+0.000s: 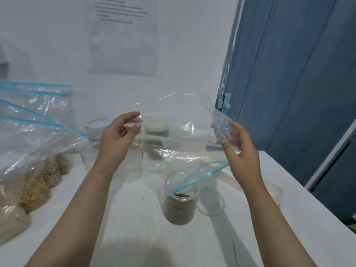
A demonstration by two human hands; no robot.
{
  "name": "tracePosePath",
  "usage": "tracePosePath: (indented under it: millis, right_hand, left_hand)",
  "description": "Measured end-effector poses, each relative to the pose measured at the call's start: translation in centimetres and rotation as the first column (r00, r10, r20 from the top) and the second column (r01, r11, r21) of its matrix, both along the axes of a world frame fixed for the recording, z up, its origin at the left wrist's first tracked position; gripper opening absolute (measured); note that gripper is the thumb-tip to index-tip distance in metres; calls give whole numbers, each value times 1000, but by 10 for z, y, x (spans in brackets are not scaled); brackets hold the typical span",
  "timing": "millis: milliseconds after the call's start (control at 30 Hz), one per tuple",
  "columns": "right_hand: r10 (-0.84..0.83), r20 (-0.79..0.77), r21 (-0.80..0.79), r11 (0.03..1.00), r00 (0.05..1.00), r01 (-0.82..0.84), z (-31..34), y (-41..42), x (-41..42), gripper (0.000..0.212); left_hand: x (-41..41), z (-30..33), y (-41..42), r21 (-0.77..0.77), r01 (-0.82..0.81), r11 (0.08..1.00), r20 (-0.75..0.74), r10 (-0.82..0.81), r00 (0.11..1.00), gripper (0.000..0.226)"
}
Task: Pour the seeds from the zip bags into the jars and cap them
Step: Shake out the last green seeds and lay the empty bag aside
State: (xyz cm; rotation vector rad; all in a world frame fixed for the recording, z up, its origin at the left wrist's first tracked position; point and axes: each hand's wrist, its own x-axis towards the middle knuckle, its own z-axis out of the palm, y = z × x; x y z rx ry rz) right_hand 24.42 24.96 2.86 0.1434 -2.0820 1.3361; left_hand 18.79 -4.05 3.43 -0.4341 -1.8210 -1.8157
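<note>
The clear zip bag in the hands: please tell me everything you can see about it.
The clear plastic zip bag with a blue zip strip looks thin, crinkled and empty. It is held upside down in the air: the left hand pinches one bottom corner, the right hand grips the other. Its blue mouth hangs open, touching the rim of the open clear jar of green seeds.

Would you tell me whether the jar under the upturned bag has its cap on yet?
Not yet. The jar stands open, green seeds visible at its mouth, and a clear lid lies beside it on the table.

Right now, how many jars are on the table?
4 that I can see: the seed-filled jar in front, an empty jar behind the left hand, a white-lidded jar, a green-lidded jar. The bags may hide more.
</note>
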Motion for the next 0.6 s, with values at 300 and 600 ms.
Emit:
tracePosePath:
  millis: [300, 600]
  right_hand:
    - [-56, 528, -379, 878, 848, 294, -61, -36, -5, 61]
    - [121, 683, -322, 935, 721, 148, -75, -44, -51, 50]
  left_hand:
    - [16, -29, -9, 90, 55, 994, 62, -61, 996, 40]
    - [9, -38, -24, 149, 68, 987, 81, -80, 993, 44]
